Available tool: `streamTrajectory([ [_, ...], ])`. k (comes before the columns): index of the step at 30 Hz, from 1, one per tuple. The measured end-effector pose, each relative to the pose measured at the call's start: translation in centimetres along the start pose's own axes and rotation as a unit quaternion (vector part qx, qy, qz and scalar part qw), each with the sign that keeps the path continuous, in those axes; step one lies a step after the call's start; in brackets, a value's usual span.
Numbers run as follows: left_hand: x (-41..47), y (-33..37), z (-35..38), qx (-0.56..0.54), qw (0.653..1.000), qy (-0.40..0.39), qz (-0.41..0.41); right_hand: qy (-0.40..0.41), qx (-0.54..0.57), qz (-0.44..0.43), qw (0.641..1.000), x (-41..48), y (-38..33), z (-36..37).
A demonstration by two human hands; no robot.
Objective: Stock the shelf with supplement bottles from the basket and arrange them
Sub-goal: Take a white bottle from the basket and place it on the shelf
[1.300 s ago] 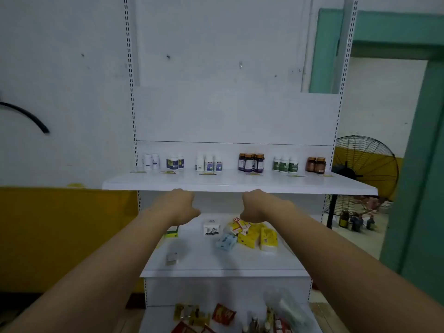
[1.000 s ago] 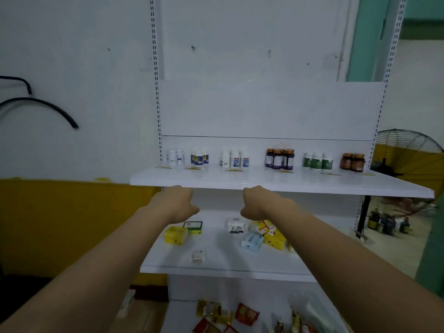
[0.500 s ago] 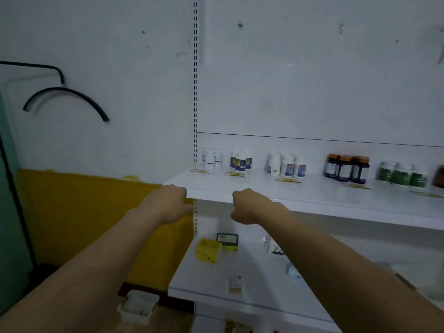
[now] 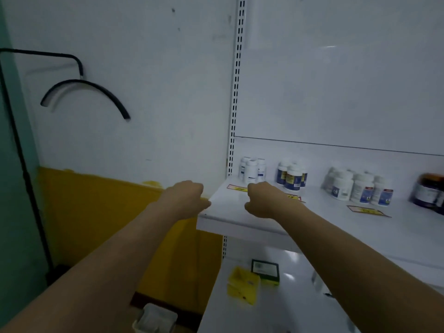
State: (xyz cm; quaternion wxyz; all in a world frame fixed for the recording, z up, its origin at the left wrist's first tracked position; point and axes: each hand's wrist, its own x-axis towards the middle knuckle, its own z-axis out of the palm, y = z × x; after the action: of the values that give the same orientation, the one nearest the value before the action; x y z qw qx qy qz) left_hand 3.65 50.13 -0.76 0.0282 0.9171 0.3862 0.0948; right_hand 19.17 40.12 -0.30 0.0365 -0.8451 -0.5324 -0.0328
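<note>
Both my arms reach forward at the left end of the white upper shelf [image 4: 230, 212]. My left hand [image 4: 185, 195] hovers just off the shelf's left corner, fingers curled under, holding nothing. My right hand [image 4: 262, 200] is over the shelf's front-left part, also curled and empty. Along the back of the shelf stand groups of supplement bottles: white ones [image 4: 251, 170], blue-labelled ones [image 4: 292, 177], white ones with blue and red labels [image 4: 360, 191], and a dark amber one [image 4: 428, 191] at the right edge. No basket is in view.
Yellow price tags [image 4: 367, 210] lie on the shelf in front of the bottles. The lower shelf holds a yellow box [image 4: 242, 284] and a green-edged box [image 4: 265, 271]. A white container [image 4: 155, 318] sits on the floor at the left. A black hose [image 4: 89, 92] hangs on the wall.
The view has swung left and moved closer, so the shelf's left end now fills the right side. Both hands stay curled and empty, now at the shelf's left corner.
</note>
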Motion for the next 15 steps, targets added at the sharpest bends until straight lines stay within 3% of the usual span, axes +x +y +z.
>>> streamTrajectory([
  [15, 17.3, 1.3, 3.7, -0.017, 0.986, -0.016, 0.166, -0.010, -0.001, 0.181, 0.984, 9.2, 5.9, 1.9],
])
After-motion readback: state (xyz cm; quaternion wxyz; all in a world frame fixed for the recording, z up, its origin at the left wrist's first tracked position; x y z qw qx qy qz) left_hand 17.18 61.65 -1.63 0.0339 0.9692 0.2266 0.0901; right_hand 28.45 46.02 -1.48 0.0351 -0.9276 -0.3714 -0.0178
